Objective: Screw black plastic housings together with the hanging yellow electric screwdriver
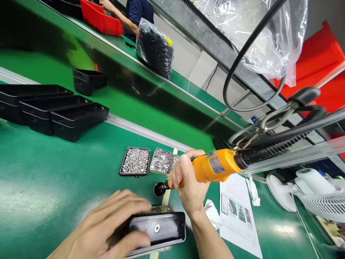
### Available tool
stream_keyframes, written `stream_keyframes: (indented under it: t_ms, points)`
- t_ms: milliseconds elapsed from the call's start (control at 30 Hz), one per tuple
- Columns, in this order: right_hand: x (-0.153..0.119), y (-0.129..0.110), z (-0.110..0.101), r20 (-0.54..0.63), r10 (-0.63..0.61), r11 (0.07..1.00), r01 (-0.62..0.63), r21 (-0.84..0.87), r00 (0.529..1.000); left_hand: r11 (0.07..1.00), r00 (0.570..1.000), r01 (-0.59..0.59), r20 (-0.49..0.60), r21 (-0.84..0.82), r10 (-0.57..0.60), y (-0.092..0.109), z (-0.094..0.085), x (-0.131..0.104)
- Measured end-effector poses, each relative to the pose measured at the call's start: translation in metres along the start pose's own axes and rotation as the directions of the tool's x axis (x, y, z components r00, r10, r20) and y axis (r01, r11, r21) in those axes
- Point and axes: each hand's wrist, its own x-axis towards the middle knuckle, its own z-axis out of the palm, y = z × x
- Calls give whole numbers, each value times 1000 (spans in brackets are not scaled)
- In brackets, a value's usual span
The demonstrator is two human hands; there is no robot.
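My right hand (190, 180) is wrapped round an orange electric screwdriver (212, 166). The tool lies nearly level, its dark tip at a small round cup (159, 189) with a black inside. Slightly blurred, my left hand (107, 225) grips a black rectangular housing (178, 240), thumb on the near side and fingers along the far side. A small silver ring-shaped part (157, 228) sits on the housing's inner floor. Beyond the cup are a tray of small metal parts (134, 161) and another tray of metal washers (161, 160), partly hidden at its right by my right hand.
Several black housings (78, 120) stand at left; another black housing (88, 81) is on the green conveyor belt (129, 111). A printed sheet (237, 216) and a white fan (318, 194) are at right. The screwdriver's cable (229, 79) loops overhead. Across the belt, a co-worker's arm (121, 18) reaches towards a red bin (101, 19).
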Motion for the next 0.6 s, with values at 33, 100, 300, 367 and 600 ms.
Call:
stream_keyframes:
  t_ms: [33,100,300,367,600]
  points:
    - [0,4,-1,7,-2,1000,2,-6,1000,997,999,-52,7,49,52,-1,2,-9]
    - [-1,12,-3,15,-13,1000,13,-17,1000,976,987,-161,34,150,157,-5,5,-24]
    - [-6,24,-6,30,-13,999,15,-47,999,954,978,-207,61,216,198,-10,8,-29]
    - [-7,25,-7,43,3,999,-1,-46,999,960,979,-205,46,189,200,-7,7,-24]
    - [-6,26,-6,35,3,999,-1,-49,999,982,990,-138,-1,128,139,2,10,-20]
